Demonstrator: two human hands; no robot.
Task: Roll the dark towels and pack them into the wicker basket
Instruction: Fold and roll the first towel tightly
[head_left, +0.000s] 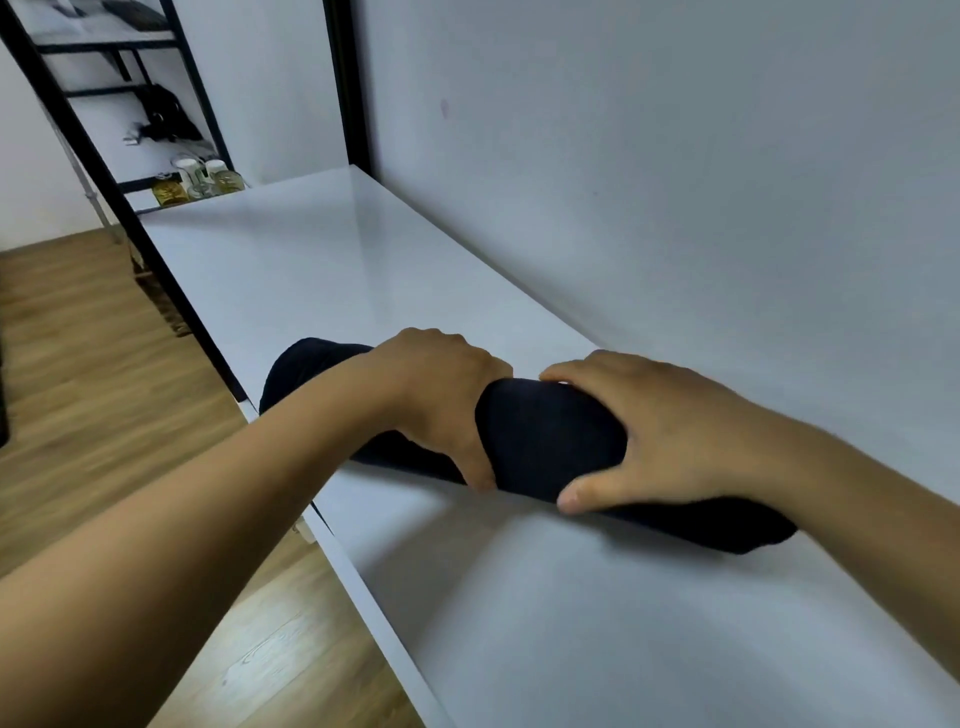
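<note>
A dark towel (550, 431), rolled into a long cylinder, lies across the white table (363, 270) from its left edge toward the wall. My left hand (436, 395) grips the roll left of its middle, fingers curled over the top and thumb at the near side. My right hand (670, 431) grips it right of the middle in the same way. The roll's ends stick out past both hands. No wicker basket shows clearly in this view.
The table runs along a grey wall (675, 182) on the right. A black metal shelf (156, 104) stands at the far left end with jars and cups (200, 182) and a dark object on it. A wooden floor (78, 364) lies to the left.
</note>
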